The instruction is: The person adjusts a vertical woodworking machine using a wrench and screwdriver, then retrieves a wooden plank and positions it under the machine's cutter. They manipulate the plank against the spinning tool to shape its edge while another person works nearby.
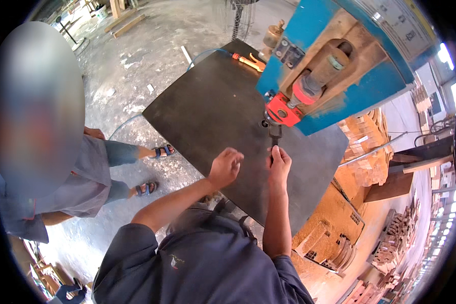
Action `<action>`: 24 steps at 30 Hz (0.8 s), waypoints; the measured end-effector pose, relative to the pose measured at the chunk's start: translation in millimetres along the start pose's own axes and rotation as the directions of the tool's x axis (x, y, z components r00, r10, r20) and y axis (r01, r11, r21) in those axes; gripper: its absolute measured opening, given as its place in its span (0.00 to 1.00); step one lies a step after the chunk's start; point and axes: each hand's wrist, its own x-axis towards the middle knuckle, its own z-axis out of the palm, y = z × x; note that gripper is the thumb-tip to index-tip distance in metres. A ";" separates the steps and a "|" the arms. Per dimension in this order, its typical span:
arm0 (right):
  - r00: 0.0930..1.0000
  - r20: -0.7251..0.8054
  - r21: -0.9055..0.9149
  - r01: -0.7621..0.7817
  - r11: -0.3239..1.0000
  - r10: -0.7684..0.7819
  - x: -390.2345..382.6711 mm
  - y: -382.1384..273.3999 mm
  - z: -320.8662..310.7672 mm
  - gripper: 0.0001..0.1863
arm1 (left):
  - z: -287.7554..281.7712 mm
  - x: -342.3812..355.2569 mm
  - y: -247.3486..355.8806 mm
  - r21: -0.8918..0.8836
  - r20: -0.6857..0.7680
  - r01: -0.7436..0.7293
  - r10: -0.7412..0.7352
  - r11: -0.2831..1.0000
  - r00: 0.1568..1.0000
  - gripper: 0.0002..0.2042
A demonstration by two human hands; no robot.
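My right hand (279, 164) is closed round the handle of a dark spanner (274, 135), thumb along its top. The spanner's head reaches up to the black spindle nut (272, 118) under the red collar (282, 111) of a blue machine head (334, 66). Whether its jaws grip the nut, I cannot tell. To the left, my left hand (226, 168) hovers over the dark worktable (197, 106), apart from the machine. Its fingers curl inward in a loose fist, slightly blurred, and what they hold, if anything, is hidden.
An orange air blow gun (249, 62) on a blue hose lies at the table's far edge. A person in sandals (91, 172) stands close on the left. Right of the table are a sawdust-covered machine base (334, 228) and stacked wood pieces (367, 147).
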 end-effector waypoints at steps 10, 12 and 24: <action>0.994 0.046 -0.062 -0.096 0.993 0.099 13.3 -8.2 -12.0 0.16 | 41.1 185.1 -11.8 0.008 0.356 0.067 -0.066 0.998 0.932 0.38; 0.991 0.086 -0.037 -0.103 0.994 0.106 17.6 -6.5 -1.8 0.16 | 56.2 201.1 -51.9 -0.264 0.442 0.104 0.025 0.959 0.896 0.38; 0.985 0.103 0.118 -0.149 0.982 0.138 19.0 -9.4 -0.6 0.14 | 118.9 158.8 -63.3 -0.401 -0.074 0.033 -0.068 0.916 0.995 0.26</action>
